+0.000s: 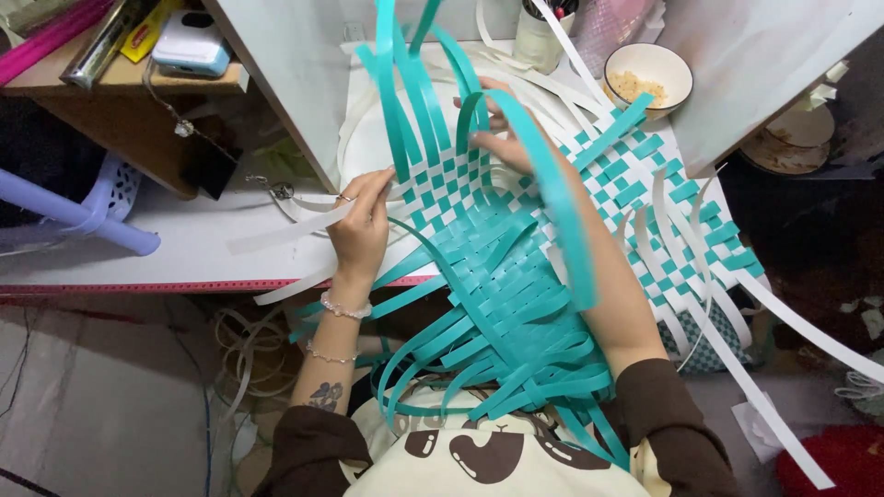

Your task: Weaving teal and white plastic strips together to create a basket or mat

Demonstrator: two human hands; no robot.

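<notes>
The person sits at a white table (184, 241) with a half-woven mat of flat teal and white plastic strips (516, 239) lying across the table's near edge and down into the lap. The left hand (362, 225) pinches the end of a long white plastic strip (295, 225) between thumb and fingertips, just at the left edge of the checkered weave. The right hand (502, 138) lies further back with its fingers spread among the upright teal strips (414, 83), pressing some aside and holding a curved one up.

To do this step well, it seems best to keep the white strip flat and untwisted as it passes, to lift only every other teal strip, and to push each new row tight against the last so that the checks stay square. The loose teal ends in the lap could tangle; keeping them fanned would help.

At the table's far right corner stands a white bowl of pale crumbly food (647, 78), and beside it, toward the far edge, a cup holding pens (539, 32). Left of the table a wooden shelf (110, 83) carries a small light-blue device (189, 46). A lilac plastic stool (74, 207) stands below it, and coils of white strip (249, 354) lie on the floor.
</notes>
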